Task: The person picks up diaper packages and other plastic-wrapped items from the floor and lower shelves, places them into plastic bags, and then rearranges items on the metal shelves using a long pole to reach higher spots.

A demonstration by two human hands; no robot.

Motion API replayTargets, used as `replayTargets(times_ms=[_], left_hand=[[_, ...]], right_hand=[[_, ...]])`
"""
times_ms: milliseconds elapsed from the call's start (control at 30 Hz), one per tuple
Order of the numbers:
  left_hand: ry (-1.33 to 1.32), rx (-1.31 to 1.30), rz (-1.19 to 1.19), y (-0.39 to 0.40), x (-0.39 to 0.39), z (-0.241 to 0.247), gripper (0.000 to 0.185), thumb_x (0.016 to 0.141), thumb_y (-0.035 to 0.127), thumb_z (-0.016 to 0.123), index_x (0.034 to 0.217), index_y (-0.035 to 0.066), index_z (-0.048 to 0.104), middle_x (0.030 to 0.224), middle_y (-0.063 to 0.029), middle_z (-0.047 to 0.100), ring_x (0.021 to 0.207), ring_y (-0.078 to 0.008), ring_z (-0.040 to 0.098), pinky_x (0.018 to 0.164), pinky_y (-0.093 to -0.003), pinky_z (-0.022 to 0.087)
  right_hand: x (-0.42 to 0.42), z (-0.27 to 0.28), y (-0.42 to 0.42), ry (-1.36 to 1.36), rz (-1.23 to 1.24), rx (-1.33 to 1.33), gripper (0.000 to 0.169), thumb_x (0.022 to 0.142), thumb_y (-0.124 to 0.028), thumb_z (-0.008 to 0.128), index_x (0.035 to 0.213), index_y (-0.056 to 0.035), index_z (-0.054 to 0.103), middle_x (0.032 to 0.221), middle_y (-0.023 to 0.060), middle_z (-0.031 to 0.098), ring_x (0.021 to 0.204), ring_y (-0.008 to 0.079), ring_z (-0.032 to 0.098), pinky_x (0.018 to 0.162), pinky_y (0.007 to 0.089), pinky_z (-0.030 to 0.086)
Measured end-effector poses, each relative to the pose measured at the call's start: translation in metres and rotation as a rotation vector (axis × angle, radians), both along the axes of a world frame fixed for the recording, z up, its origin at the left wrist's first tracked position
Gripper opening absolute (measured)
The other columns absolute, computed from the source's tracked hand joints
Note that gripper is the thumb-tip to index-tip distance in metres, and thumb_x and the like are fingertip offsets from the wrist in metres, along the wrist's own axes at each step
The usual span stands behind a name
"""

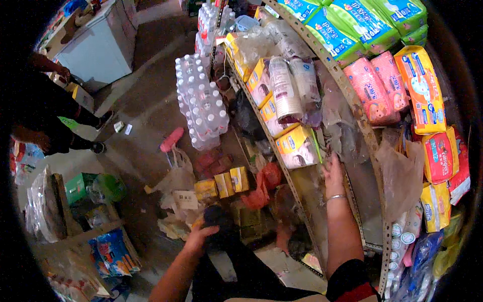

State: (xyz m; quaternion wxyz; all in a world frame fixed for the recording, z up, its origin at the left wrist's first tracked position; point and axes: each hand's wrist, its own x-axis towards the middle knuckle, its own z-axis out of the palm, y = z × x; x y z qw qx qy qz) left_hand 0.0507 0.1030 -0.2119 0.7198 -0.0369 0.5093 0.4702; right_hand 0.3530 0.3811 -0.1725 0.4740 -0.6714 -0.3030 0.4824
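Observation:
My right hand (333, 171), with a silver bangle at the wrist, reaches over a metal shelf beside a yellow-and-white box (298, 149). Its fingers are apart near crumpled clear plastic (341, 117) and a thin green strip; whether they touch these is unclear. Sleeves of disposable cups (285, 88) lie on more such boxes farther up the shelf. Low down, my left hand (200, 236) is beside my dark-clad knee, its thumb spread; a bit of yellow shows behind the fingers, and I cannot tell if they hold it. Small yellow packs (224, 184) and a red plastic bag (264, 185) lie beyond it.
Shrink-wrapped water bottles (202, 102) stand on the floor. Diaper packs (422, 90) fill the upper shelf behind a perforated metal rail (339, 77). At left, another person (45, 102) stands near a white chest (98, 49). A shelf with goods (79, 234) is at lower left.

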Motion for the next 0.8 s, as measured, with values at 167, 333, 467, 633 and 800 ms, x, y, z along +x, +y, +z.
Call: replayTargets(times_ms=[167,333,467,633,800], left_hand=[[0.045,0.235,-0.16,0.1,0.021,0.025,0.062,0.062,0.013,0.064,0.115,-0.001,0.036,0.102,-0.0111,0.051,0.091,-0.0223,0.051,0.081,-0.0323,0.039],[0.039,0.336,-0.046,0.169,0.022,0.069,0.061,0.063,0.01,0.062,0.116,0.0,0.034,0.102,-0.0107,0.05,0.091,-0.0222,0.051,0.079,-0.0323,0.041],[0.011,0.344,-0.026,0.186,0.03,0.074,0.069,0.062,0.012,0.061,0.12,0.0,0.028,0.099,-0.0122,0.052,0.085,-0.0225,0.053,0.074,-0.0325,0.044],[-0.001,0.273,-0.138,0.143,0.033,0.056,0.058,0.062,0.01,0.059,0.115,0.002,0.038,0.105,-0.0092,0.05,0.092,-0.0241,0.051,0.084,-0.0343,0.039],[-0.182,0.235,0.055,0.049,0.016,0.008,0.055,0.062,0.008,0.056,0.114,0.002,0.039,0.103,-0.0105,0.052,0.092,-0.0255,0.051,0.084,-0.0356,0.039]], right_hand=[[0.047,-0.017,0.02,-0.073,-0.074,-0.025,0.041,0.074,-0.033,0.055,0.106,-0.0089,0.045,0.109,0.0047,0.045,0.099,0.0144,0.043,0.076,0.0331,0.04],[0.027,0.027,-0.029,-0.642,0.387,-0.04,0.031,0.077,-0.029,0.054,0.062,-0.0018,0.053,0.054,0.0043,0.051,0.04,0.0137,0.046,0.041,0.0244,0.038],[-0.055,0.062,-0.055,-1.026,0.823,0.692,0.037,0.07,-0.013,0.06,0.105,-0.0054,0.05,0.106,0.0159,0.05,0.09,0.0307,0.052,0.079,0.0357,0.042],[-0.117,0.079,-0.003,-1.214,0.681,0.647,0.066,0.066,-0.012,0.063,0.122,-0.0081,0.027,0.128,0.0167,0.024,0.11,0.036,0.035,0.086,0.0379,0.038],[-0.123,0.069,0.002,-1.151,0.546,0.575,0.068,0.064,-0.012,0.064,0.121,-0.0048,0.025,0.124,0.0198,0.029,0.111,0.0349,0.035,0.083,0.0375,0.039]])
